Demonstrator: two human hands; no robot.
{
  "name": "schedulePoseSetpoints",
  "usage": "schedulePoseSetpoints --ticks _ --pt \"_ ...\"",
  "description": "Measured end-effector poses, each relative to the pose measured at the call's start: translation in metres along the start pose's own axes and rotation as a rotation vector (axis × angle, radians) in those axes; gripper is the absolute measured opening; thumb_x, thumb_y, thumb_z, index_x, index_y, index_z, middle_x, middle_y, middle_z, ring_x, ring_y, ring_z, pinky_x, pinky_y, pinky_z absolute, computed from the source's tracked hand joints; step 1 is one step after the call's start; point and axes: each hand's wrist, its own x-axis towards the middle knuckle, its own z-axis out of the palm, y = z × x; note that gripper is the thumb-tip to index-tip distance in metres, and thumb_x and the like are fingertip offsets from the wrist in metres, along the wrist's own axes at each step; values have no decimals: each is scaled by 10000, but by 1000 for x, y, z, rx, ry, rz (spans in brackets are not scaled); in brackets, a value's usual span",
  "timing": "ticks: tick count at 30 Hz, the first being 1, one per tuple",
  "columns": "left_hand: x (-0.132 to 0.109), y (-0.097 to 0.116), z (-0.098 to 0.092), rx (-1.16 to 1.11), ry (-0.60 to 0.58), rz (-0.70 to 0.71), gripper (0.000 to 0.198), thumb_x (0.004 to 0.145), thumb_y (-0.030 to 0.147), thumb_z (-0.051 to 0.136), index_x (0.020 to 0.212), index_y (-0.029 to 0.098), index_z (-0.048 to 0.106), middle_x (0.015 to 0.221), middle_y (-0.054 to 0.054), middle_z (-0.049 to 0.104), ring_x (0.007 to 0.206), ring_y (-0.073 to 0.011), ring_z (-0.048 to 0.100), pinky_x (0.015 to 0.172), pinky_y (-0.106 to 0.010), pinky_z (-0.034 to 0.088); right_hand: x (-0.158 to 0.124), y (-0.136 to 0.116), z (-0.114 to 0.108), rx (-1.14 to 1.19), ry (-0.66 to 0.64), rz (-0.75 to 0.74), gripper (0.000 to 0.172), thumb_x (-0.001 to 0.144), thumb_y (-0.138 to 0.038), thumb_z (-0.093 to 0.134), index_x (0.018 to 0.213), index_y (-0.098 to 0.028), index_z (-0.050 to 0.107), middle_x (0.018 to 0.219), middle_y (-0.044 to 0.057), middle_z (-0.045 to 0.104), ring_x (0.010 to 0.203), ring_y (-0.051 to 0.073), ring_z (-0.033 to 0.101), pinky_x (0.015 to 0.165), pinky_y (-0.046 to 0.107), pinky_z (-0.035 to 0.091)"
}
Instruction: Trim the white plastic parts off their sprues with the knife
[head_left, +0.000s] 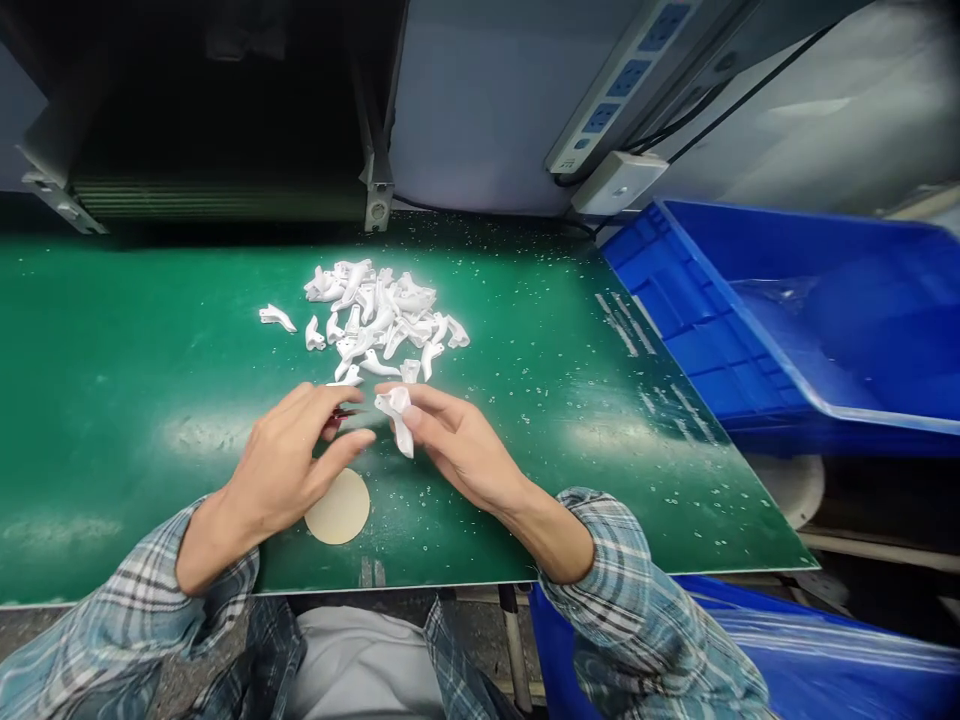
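Note:
My right hand (457, 445) pinches a small white moulded plastic part (399, 415) between thumb and fingertips. My left hand (289, 465) is next to it, its fingertips closed on a small red-handled tool (345, 412), mostly hidden by the fingers. Just beyond both hands lies a loose heap of similar white plastic parts (379, 320) on the green bench mat (112, 400). One more white part (277, 318) lies apart at the heap's left. A round tan disc (339, 506) lies under my left hand's thumb side, partly covered by the hand.
A blue plastic crate (780, 320) stands at the bench's right end. Another blue bin (750, 650) with clear plastic sits low at right. A power strip (630, 90) runs along the back right. Small white flecks are scattered over the mat.

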Motion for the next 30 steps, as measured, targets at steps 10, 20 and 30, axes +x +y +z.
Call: schedulePoseSetpoints --ticks 10,20,30 --pt "-5 2 6 -181 -90 16 253 1073 263 511 1298 221 620 987 -35 608 789 -133 598 718 -262 469 1 2 1 285 -25 44 399 886 -491 785 1204 -251 773 943 32 706 838 155 612 851 302 560" --pt "-4 5 4 -214 -167 -32 232 1077 297 505 1241 230 654 973 -26 607 787 -131 608 705 -262 473 1 4 2 293 -32 48 347 899 -465 785 1179 -259 791 895 20 701 832 149 614 864 299 546" --pt "-7 6 9 -63 -46 -8 230 1077 307 506 1215 206 660 936 -21 615 716 -115 613 669 -246 485 -1 1 11 476 28 145 337 855 -409 840 1126 -212 805 865 14 659 766 131 506 809 267 487"
